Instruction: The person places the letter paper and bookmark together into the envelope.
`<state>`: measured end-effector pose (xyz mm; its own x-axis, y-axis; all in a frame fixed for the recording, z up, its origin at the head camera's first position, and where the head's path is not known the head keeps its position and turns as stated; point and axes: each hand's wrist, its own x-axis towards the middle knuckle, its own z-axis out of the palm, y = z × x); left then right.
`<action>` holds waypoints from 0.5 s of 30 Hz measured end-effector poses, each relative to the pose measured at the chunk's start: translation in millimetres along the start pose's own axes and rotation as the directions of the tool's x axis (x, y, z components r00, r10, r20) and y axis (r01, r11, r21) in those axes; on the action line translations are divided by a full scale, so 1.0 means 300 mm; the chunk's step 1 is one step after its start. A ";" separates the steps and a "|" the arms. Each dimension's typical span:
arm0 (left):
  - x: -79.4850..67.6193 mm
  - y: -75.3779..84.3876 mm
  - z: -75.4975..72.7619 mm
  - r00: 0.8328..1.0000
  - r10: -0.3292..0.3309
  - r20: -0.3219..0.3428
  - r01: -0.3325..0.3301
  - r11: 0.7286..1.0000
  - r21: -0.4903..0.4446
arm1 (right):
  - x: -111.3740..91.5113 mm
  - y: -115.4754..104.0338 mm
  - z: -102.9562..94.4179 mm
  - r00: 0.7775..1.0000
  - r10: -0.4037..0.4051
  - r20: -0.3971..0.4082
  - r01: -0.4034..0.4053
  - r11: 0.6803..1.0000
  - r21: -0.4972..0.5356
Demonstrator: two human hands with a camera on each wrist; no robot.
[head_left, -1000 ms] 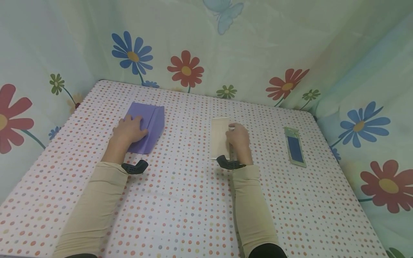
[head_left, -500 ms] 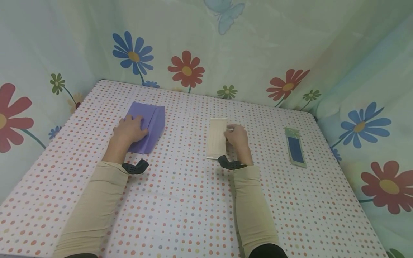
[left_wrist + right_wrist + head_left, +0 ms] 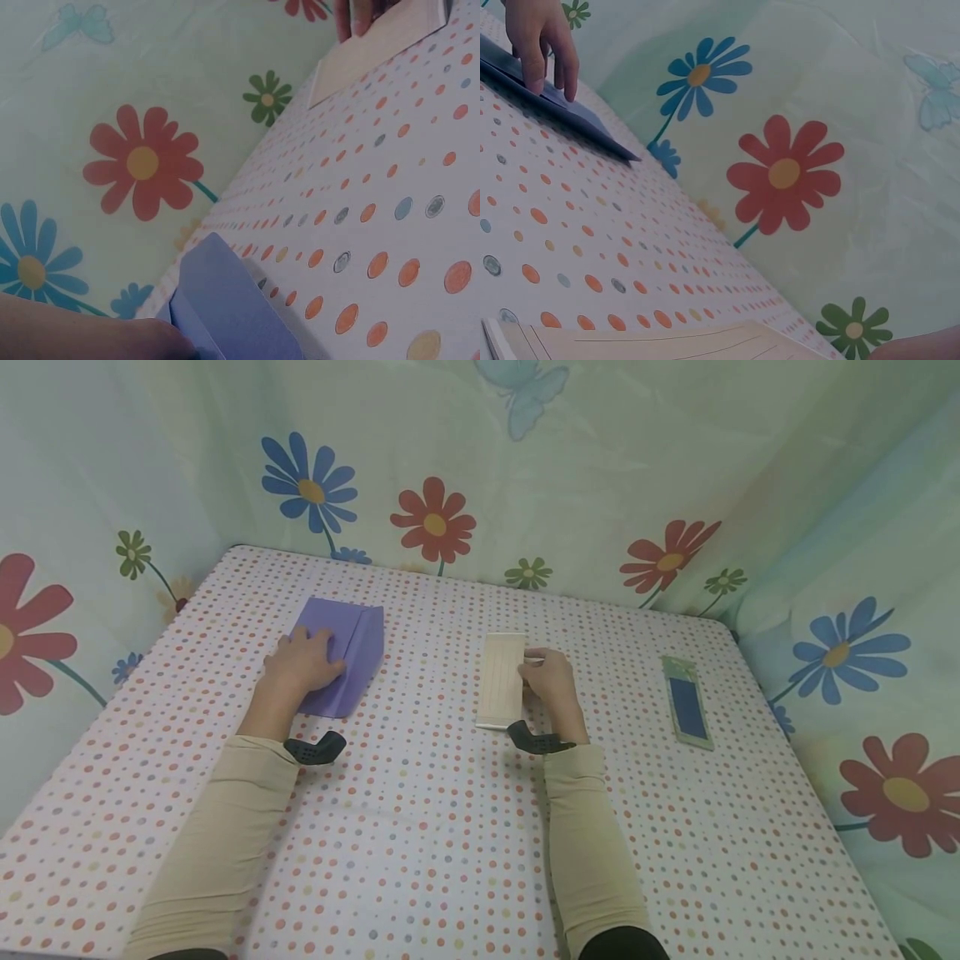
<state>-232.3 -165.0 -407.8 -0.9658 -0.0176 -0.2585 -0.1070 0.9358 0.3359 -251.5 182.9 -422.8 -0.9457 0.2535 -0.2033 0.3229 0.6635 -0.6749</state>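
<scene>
On the left of the table lies a purple envelope [image 3: 341, 647] with its flap raised at the right side. My left hand [image 3: 300, 662] rests on it, fingers spread over the paper. In the right wrist view those fingertips [image 3: 534, 84] press down from above. Near the middle is a cream, lined sheet of paper [image 3: 501, 681], apparently folded. My right hand [image 3: 551, 681] pinches its right edge; the thumb is partly hidden. The left wrist view shows the same sheet [image 3: 375, 52] with fingers at its far edge.
A slim green-edged packet [image 3: 687, 703] with a dark blue panel lies on the right of the dotted tabletop [image 3: 420, 827]. A flower-printed curtain [image 3: 600, 468] stands along the back and sides.
My right hand has moved slightly left with the cream paper, which now leans a little in that direction. The left hand and envelope have stayed in place.
</scene>
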 end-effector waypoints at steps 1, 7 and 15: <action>0.000 0.000 -0.001 1.000 0.000 0.000 0.000 1.000 0.000 | 0.000 -0.001 0.000 1.000 -0.001 0.001 0.001 1.000 0.000; -0.003 0.002 -0.004 1.000 0.000 0.001 0.000 1.000 0.000 | -0.005 -0.007 -0.004 1.000 -0.013 0.015 0.012 1.000 0.013; -0.006 0.008 -0.005 1.000 -0.009 0.004 0.009 1.000 -0.003 | -0.009 -0.013 -0.001 0.999 -0.030 0.045 0.024 0.992 0.126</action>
<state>-231.0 -163.3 -405.3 -0.9640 -0.0247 -0.2648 -0.1163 0.9345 0.3363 -250.3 179.8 -419.5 -0.9556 0.2017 -0.2147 0.2930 0.5755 -0.7635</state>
